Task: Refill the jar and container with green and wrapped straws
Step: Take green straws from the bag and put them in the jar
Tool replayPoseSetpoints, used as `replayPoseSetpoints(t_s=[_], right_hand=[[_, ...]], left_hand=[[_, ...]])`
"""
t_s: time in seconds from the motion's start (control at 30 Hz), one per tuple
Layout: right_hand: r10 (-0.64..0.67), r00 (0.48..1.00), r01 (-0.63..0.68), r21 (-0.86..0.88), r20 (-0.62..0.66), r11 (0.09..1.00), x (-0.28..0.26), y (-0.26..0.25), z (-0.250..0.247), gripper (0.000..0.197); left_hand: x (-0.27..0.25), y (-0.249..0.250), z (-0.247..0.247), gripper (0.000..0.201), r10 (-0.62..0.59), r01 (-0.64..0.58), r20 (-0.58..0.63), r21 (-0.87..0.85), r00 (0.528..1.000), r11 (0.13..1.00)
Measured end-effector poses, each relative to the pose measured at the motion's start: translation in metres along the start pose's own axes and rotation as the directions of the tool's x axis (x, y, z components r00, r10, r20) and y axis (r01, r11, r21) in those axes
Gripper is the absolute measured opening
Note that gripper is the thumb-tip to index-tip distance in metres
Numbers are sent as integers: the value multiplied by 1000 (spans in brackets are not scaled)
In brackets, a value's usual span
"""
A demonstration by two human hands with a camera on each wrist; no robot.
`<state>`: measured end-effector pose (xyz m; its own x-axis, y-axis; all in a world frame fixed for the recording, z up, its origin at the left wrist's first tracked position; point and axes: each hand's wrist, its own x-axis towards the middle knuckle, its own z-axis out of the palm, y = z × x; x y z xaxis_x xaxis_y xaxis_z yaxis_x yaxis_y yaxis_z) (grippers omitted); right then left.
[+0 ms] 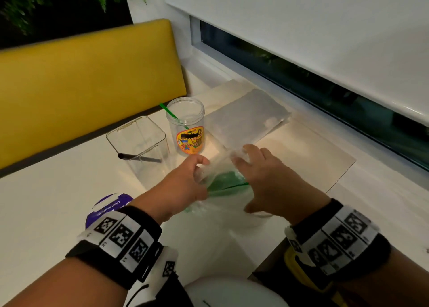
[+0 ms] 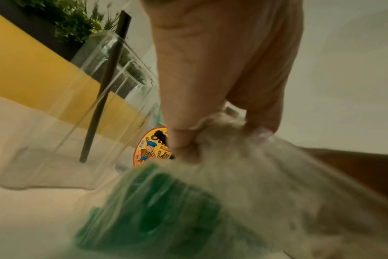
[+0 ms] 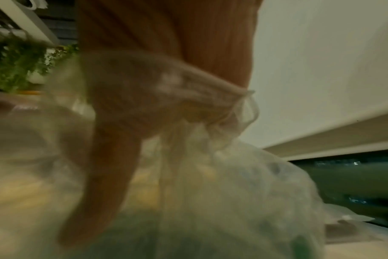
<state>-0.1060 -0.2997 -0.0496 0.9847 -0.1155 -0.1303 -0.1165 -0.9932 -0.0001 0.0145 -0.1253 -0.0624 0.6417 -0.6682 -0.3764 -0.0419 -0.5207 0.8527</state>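
Observation:
A clear plastic bag (image 1: 218, 167) of green straws (image 1: 224, 182) lies on the white table in front of me. My left hand (image 1: 185, 181) and right hand (image 1: 262, 174) each pinch an edge of the bag's mouth. In the left wrist view the left hand (image 2: 210, 122) bunches the bag film (image 2: 266, 166) over the green straws (image 2: 162, 201). In the right wrist view the right hand (image 3: 157, 105) clutches the blurred bag (image 3: 233, 175). Beyond stand a round labelled jar (image 1: 186, 128) with one green straw (image 1: 171, 114) and a square clear container (image 1: 141, 144) holding one black straw (image 1: 139, 157).
A second clear flat bag (image 1: 246, 116) lies behind, near the window sill. A purple-and-white lid (image 1: 109, 207) sits by my left wrist, and a white round object (image 1: 232, 292) at the bottom edge. A yellow bench back (image 1: 88, 79) borders the table on the far left.

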Motion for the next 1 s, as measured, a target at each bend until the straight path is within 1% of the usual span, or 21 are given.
replayPoseSetpoints(t_s=[0.07,0.13,0.17,0.23,0.27,0.3,0.33,0.37,0.4,0.43,0.5,0.53,0.57,0.63,0.7,0.73,0.8,0.87,0.9,0.93,1.0], right_hand=[[28,999,-25,-102,29,994,-2,1,9,135],[66,998,-67,-117,-10,991,-2,0,15,130],[71,996,-78,-132,-58,988,-1,0,15,121],[15,976,-52,-166,-218,985,-1,-4,9,89],[-66,940,11,-164,-336,986,-1,-8,5,68],[-171,867,107,-159,-468,981,-3,-14,1,44],[-271,772,209,-172,-576,963,-5,-22,-2,26],[-350,707,299,-188,-614,935,-8,-30,-4,16],[-400,707,366,-181,-583,913,-8,-35,-2,13],[-409,760,397,-137,-506,907,-7,-38,1,14],[-315,891,335,4,-328,942,2,-34,18,17],[-255,939,275,60,-231,960,6,-31,24,16],[-207,969,220,85,-134,972,9,-28,26,15],[-167,986,161,143,28,977,10,-26,25,17],[-177,973,130,282,146,951,9,-26,20,32],[-190,965,125,319,182,940,9,-26,18,50],[-206,967,170,223,148,960,12,-24,16,92],[-221,968,213,74,120,974,15,-22,17,121],[-204,965,196,62,162,979,16,-19,17,130],[-171,958,157,79,229,984,17,-17,18,134],[-117,928,75,129,354,989,21,-15,20,136]], left_hand=[[0,-2,-2,64,-56,58,-15,319,998,946],[0,-2,-3,59,-99,98,-26,510,995,855],[2,-3,-3,51,-109,111,-39,565,993,817],[5,-3,-5,26,-85,126,-95,623,992,772],[7,-3,-6,17,-73,136,-128,603,989,786],[10,-5,-7,15,-79,149,-152,527,985,837],[11,-6,-8,18,-113,163,-148,389,982,906],[12,-7,-8,25,-143,172,-138,235,980,957],[13,-8,-7,32,-157,171,-130,104,979,980],[14,-9,-7,37,-163,165,-116,7,980,986],[12,-5,-7,42,-180,170,-75,-130,981,977],[10,-2,-7,42,-195,179,-66,-195,979,964],[11,-1,-7,40,-206,183,-60,-271,977,945],[14,0,-4,30,-212,152,-132,-362,968,919],[17,-1,1,29,-175,89,-297,-281,939,956],[17,-2,5,30,-124,62,-368,-178,922,982],[16,-3,12,35,26,5,-424,71,905,997],[15,-5,18,42,188,-85,-393,265,900,960],[14,-5,18,45,253,-123,-346,355,904,927],[14,-6,19,52,298,-154,-283,435,912,887],[11,-9,18,79,313,-171,-180,542,933,823]])
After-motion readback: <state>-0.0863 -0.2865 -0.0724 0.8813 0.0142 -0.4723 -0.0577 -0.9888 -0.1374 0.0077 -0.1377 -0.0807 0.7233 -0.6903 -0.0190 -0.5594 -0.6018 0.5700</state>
